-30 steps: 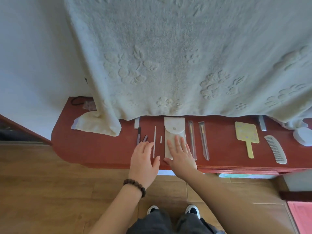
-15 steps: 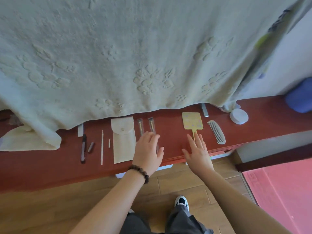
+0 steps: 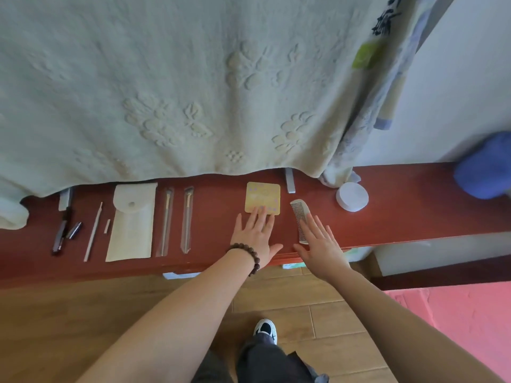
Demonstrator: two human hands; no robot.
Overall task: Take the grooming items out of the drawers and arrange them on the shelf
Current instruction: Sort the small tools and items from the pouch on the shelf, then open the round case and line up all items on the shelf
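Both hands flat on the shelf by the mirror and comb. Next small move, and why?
Probably nudge the comb straight with the right hand. It lies slightly slanted beside the yellow mirror, and the right hand's fingers already rest at its edge. The left hand covers the mirror's handle, open and flat, gripping nothing.

Left hand (image 3: 255,236) flat over mirror (image 3: 262,197); right hand (image 3: 320,244) beside comb (image 3: 300,219).

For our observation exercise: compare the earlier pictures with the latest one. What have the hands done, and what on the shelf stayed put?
Both hands moved right along the shelf. The left hand left the thin tools for the yellow mirror, fingertips now on its lower part. The right hand left the white pouch and now lies flat beside the comb. Nothing is gripped. The items keep their places.
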